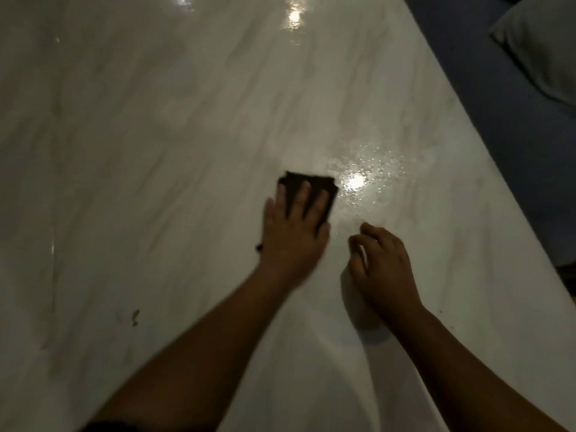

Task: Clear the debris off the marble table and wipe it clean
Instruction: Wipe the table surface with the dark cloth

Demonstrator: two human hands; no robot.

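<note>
The white marble table [156, 135] with grey veins fills most of the head view. My left hand [293, 232] lies flat, fingers spread, pressing a dark folded cloth [321, 185] onto the marble near the middle. Right of the cloth glistens a wet patch of droplets [371, 173] under a light reflection. My right hand [383, 263] rests on the table just right of the left hand, fingers curled loosely, with nothing seen in it. A small dark smudge [135, 316] marks the marble at the lower left.
The table's right edge [486, 157] runs diagonally from top centre to the lower right. Beyond it lies a dark blue surface [505, 88] with a pale cushion [542, 45] at the top right corner. A second light reflection [294, 15] shines at the far end.
</note>
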